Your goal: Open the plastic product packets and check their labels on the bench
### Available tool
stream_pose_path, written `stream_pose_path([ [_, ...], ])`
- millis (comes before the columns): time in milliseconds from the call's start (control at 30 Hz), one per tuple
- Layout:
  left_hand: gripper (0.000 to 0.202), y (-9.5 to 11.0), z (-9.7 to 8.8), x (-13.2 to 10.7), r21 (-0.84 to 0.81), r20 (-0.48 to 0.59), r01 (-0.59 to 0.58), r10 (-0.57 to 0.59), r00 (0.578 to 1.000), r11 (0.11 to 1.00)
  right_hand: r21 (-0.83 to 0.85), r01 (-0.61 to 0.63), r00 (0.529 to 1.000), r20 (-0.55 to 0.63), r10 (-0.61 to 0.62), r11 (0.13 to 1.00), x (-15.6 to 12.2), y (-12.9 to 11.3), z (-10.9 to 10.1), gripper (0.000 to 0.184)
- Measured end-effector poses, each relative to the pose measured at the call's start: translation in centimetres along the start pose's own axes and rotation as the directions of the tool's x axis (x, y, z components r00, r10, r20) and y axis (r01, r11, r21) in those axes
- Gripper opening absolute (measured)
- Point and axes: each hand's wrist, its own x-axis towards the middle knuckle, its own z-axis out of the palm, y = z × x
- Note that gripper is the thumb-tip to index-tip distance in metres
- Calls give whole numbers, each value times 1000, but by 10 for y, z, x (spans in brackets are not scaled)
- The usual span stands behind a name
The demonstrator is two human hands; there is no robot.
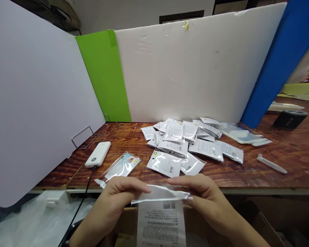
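My left hand [110,206] and right hand [204,195] pinch a plastic pouch [161,218].
Both are closed on its top edge; more pouches [180,144] lie beyond them on the bench [293,161].

Clear plastic pouch [161,192], top edge crinkled (glossy glare), white printed insert [161,226] with barcode [169,205] hanging below; pinched between left hand [113,206] and right hand [203,195] at 6 o'clock. Matching pouches [180,145] heaped at 12 o'clock.

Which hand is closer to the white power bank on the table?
Left. The left hand is just below and to the right of the white power bank, not touching it; the right hand is farther right, beyond the plastic packet both hands hold.
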Motion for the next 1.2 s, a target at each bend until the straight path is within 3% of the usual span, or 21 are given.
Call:
stream_pose_path([
  [133, 24, 0, -2, -2, 42, 31, -22, 21, 999, 999, -53, 116, 993, 33, -114, 992, -3, -1, -1, 42],
  [300, 26, 5, -1, -6, 63, 74, -65, 60, 995, 996, -60, 101, 994, 51, -98, 993, -4, -6, 0, 34],
  [500, 20, 10, -3, -9, -59, 138, -52, 59, 989, 997, -97, 86, 994, 75, -79, 992, -9, -10, -2, 21],
  [633, 20, 10, -3, -9, -94, 163, -84, 99, 982, 992, -17, 79, 994, 74, -77, 997, -11, -10, -1, 27],
  [700, 19, 10, 0, -8, -116, 152, -65, 82, 985, 991, -38, 50, 998, 30, -49, 998, -11, -7, 2, 19],
  [800, 1, 10, 6, -7, -129, 99, -40, 53, 994, 991, -30, 19, 997, -71, -21, 999, -9, -3, 6, 10],
  [1000, 9, 10, 10, -5, -130, 78, -40, 51, 996, 991, 159, -74, 997, -24, 79, 984, -1, 1, 3, 10],
  [1200, 10, 5, 17, 1, 14, -19, -57, 57, 998, 998, -96, -73, 986, -158, 58, 993, 7, 4, 8, 13],
])
